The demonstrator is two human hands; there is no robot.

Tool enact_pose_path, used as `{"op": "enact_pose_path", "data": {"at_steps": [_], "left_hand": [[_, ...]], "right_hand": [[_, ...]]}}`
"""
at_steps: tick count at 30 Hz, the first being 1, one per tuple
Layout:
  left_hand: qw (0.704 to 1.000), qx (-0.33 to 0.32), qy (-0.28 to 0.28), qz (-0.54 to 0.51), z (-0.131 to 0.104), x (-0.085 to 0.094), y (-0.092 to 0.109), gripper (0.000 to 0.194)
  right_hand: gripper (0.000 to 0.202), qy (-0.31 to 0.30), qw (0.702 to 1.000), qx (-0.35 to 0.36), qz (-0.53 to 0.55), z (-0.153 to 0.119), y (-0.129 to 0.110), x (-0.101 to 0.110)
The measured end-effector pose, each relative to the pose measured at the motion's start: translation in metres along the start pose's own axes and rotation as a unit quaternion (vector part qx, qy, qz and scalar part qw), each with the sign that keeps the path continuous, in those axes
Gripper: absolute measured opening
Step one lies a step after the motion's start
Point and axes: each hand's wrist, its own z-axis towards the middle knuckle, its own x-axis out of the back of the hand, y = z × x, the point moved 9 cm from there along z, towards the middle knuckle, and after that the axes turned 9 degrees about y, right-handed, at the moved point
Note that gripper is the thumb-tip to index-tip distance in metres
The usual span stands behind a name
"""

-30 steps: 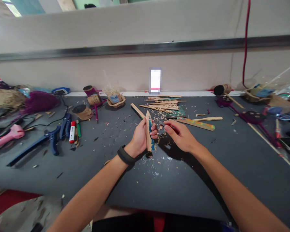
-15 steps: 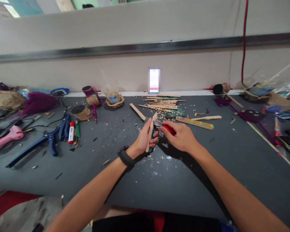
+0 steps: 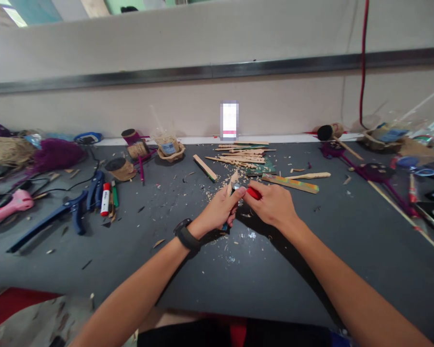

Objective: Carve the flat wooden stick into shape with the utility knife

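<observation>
My left hand [image 3: 220, 206] is closed around a pale wooden strip [image 3: 234, 179], whose tapered tip points away from me. Blue shows on the strip's lower part, under my fingers. In my right hand [image 3: 273, 200] is a knife with a red handle [image 3: 253, 193]. Its blade [image 3: 236, 185] lies against the wood near the tip, and my left thumb reaches the blade's back. Wood shavings [image 3: 217, 190] are scattered around the hands. Beyond them lies a pile of carved wooden sticks [image 3: 244, 156] on a green sheet [image 3: 262, 166].
A loose wooden strip [image 3: 205, 167] lies left of the pile, a painted strip [image 3: 291, 183] to the right. Blue cutters [image 3: 77, 207], a red-and-white marker [image 3: 105, 200] and a pink glue gun [image 3: 12, 207] are at left. A phone [image 3: 229, 120] leans on the wall.
My left thumb has moved from beside the wooden strip to the back of the knife blade. The strip has turned a little, and the blade still meets it near the tip.
</observation>
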Motion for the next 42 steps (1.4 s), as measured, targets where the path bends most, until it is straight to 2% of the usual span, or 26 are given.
{"op": "enact_pose_path", "data": {"at_steps": [8,13,17,23,26,32,42], "left_hand": [[0.997,0.065,0.026,-0.032,-0.005,0.004,0.001,0.049],[0.995,0.048,0.091,-0.01,-0.005,0.009,-0.007,0.042],[0.994,0.087,0.061,-0.026,-0.004,-0.001,-0.019,0.051],[0.986,0.113,0.079,-0.096,0.002,0.008,-0.012,0.053],[0.981,0.13,0.061,-0.127,0.004,0.008,-0.013,0.055],[0.968,0.169,-0.001,-0.185,0.0,-0.001,-0.013,0.05],[0.963,0.161,-0.014,-0.217,-0.003,-0.001,-0.005,0.045]], "right_hand": [[0.061,0.01,0.999,-0.007,-0.044,-0.005,-0.003,-0.005],[0.07,0.051,0.995,-0.062,-0.057,-0.003,0.004,0.001],[0.072,0.102,0.99,-0.089,-0.036,0.002,0.014,0.015],[0.07,0.038,0.995,-0.092,-0.007,0.004,0.027,0.002],[0.068,0.019,0.997,-0.077,0.013,0.004,0.023,-0.003],[0.067,0.015,0.996,-0.053,0.063,0.002,0.013,-0.004],[0.066,0.032,0.993,-0.054,0.098,0.002,0.014,-0.002]]}}
